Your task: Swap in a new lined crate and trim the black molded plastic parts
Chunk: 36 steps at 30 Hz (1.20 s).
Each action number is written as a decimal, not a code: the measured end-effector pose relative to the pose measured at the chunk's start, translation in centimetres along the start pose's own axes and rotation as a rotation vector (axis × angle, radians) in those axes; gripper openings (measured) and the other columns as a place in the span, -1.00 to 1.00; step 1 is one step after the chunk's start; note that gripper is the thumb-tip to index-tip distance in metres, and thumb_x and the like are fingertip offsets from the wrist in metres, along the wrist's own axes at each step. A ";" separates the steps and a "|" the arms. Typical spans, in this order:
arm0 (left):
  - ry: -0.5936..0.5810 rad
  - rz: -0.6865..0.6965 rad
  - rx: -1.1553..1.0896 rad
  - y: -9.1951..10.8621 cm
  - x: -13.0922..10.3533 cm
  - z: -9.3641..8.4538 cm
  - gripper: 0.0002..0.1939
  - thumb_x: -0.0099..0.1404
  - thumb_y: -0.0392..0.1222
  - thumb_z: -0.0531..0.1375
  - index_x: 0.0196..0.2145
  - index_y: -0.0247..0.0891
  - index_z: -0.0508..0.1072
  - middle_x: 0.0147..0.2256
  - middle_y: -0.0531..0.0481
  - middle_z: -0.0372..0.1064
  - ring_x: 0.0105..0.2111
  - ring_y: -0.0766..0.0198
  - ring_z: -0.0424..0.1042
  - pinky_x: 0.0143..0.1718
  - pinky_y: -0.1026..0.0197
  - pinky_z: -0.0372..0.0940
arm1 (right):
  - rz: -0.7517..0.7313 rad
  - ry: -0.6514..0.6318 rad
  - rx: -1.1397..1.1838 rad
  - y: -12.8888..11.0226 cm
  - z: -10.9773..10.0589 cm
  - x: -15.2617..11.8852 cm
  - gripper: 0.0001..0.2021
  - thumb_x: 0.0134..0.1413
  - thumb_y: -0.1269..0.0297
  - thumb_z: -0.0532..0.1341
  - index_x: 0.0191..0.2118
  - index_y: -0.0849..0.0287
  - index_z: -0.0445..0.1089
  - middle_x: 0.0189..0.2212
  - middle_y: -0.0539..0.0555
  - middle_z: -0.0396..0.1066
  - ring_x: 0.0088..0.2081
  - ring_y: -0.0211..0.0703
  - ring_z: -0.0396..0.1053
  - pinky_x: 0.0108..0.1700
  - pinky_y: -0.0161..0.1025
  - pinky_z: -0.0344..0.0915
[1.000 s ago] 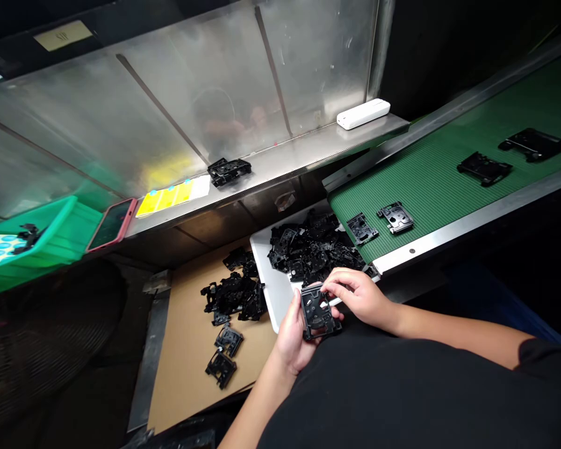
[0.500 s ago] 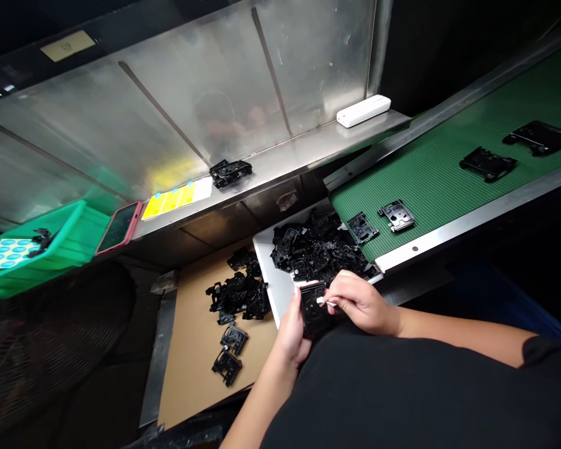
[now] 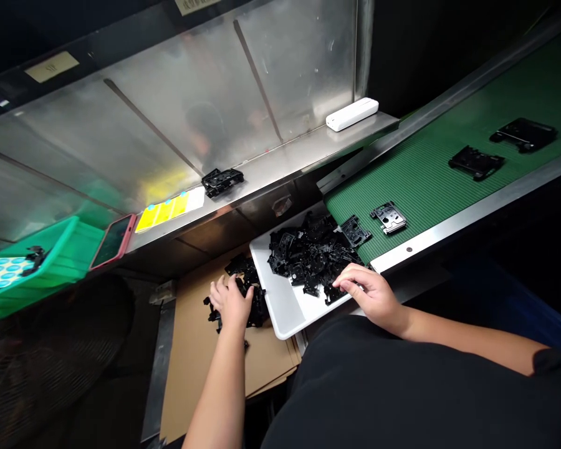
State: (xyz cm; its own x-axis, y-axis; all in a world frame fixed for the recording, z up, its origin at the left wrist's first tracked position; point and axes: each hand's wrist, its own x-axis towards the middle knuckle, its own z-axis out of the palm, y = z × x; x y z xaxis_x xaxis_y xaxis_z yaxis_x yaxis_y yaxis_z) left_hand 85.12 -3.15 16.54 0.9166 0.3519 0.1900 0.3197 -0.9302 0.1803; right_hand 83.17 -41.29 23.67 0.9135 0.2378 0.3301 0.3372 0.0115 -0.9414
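Observation:
My left hand [image 3: 232, 307] is over the loose pile of black plastic parts [image 3: 258, 307] on the cardboard [image 3: 187, 380], fingers spread. Its palm and whatever lies beneath it are hidden. My right hand [image 3: 373, 298] hovers at the near right edge of the white tray [image 3: 285, 315], thumb and fingertips pinched together. Anything between those fingertips is too small or hidden to make out. A tangled heap of similar black parts [image 3: 311, 252] fills most of the tray.
A green conveyor belt [image 3: 430, 193] on the right carries several black parts. Along the metal ledge [image 3: 280, 161] are a white oblong device [image 3: 353, 114], a black part [image 3: 222, 181], yellow label sheets [image 3: 163, 211] and a red-framed phone [image 3: 113, 242]. A green bin [image 3: 77, 252] stands far left.
My left hand has moved left from the tray to the cardboard pile, and the black part it held is no longer in view between my hands. My right hand stays near its place, still pinched.

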 end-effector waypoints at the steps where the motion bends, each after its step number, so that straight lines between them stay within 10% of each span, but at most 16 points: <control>1: -0.008 0.051 -0.066 1.3 0.0 0.6 -0.44 0.32 -0.05 0.19 0.20 -0.33 0.32 0.33 -0.41 0.02 0.40 -0.36 -0.19 0.33 -0.47 -0.17 | 0.003 0.000 -0.003 0.0 -0.1 0.0 -0.82 0.38 0.34 0.17 -0.18 0.11 0.55 -0.31 0.08 0.47 -0.23 -0.13 0.41 -0.17 -0.16 0.38; 5: -0.214 0.318 -0.399 8.9 -0.7 4.2 -0.58 0.35 -0.11 0.16 0.13 -0.25 0.39 0.14 -0.27 0.33 0.29 -0.11 0.13 0.35 -0.23 -0.02 | 0.043 0.008 -0.015 0.2 -0.6 -0.2 -0.81 0.38 0.33 0.16 -0.18 0.12 0.55 -0.32 0.08 0.45 -0.26 -0.15 0.41 -0.19 -0.18 0.37; 9: -0.377 0.402 -0.536 15.6 -1.7 8.5 -0.27 0.13 -0.18 0.38 0.25 -0.18 0.30 0.17 -0.21 0.34 0.22 -0.06 0.25 0.28 -0.11 0.13 | 0.074 -0.017 -0.031 0.2 -0.9 -0.4 -0.80 0.39 0.32 0.16 -0.19 0.12 0.56 -0.32 0.07 0.45 -0.28 -0.17 0.41 -0.20 -0.21 0.36; 14: -0.458 0.235 -0.702 17.9 -2.5 10.3 -0.22 0.08 -0.32 0.38 0.26 -0.15 0.30 0.01 -0.21 0.41 0.16 -0.10 0.28 0.27 -0.24 0.03 | 0.069 -0.040 -0.038 -0.2 -1.4 -0.7 -0.80 0.39 0.30 0.16 -0.18 0.13 0.56 -0.31 0.08 0.47 -0.28 -0.17 0.42 -0.18 -0.21 0.36; 22: -0.713 -0.201 -1.244 17.3 -6.9 2.7 -0.28 0.41 0.36 -0.14 0.29 -0.18 0.13 -0.14 -0.17 0.50 -0.15 0.10 0.55 -0.10 0.04 0.42 | 0.111 -0.006 -0.017 -0.1 -2.2 -0.1 -0.80 0.39 0.28 0.17 -0.19 0.12 0.55 -0.32 0.07 0.45 -0.28 -0.17 0.41 -0.19 -0.20 0.37; 26: -0.974 -0.660 -1.765 18.2 -9.3 -2.8 -0.26 0.31 0.45 0.01 0.20 -0.12 0.29 -0.16 -0.14 0.51 -0.25 0.09 0.57 -0.23 0.08 0.46 | 0.085 -0.055 0.025 -0.5 -1.4 0.7 -0.79 0.39 0.29 0.16 -0.21 0.14 0.55 -0.32 0.08 0.46 -0.26 -0.16 0.43 -0.16 -0.20 0.39; 36: -1.075 -0.778 -1.896 18.3 -10.9 -6.5 -0.35 0.37 0.39 -0.04 -0.06 -0.25 0.44 -0.37 -0.08 0.45 -0.47 0.17 0.51 -0.30 0.03 0.53 | 0.191 -0.183 0.186 0.2 0.3 1.4 -0.74 0.39 0.14 0.17 -0.25 0.15 0.52 -0.30 0.08 0.41 -0.24 -0.13 0.45 -0.19 -0.19 0.46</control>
State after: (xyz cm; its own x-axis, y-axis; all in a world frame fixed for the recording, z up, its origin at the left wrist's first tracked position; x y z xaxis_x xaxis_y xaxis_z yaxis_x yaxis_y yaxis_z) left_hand 79.42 -23.36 24.08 0.7291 -0.2892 -0.6203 0.6291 0.6401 0.4410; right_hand 84.47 -40.65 23.93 0.8943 0.4235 0.1444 0.1009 0.1237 -0.9872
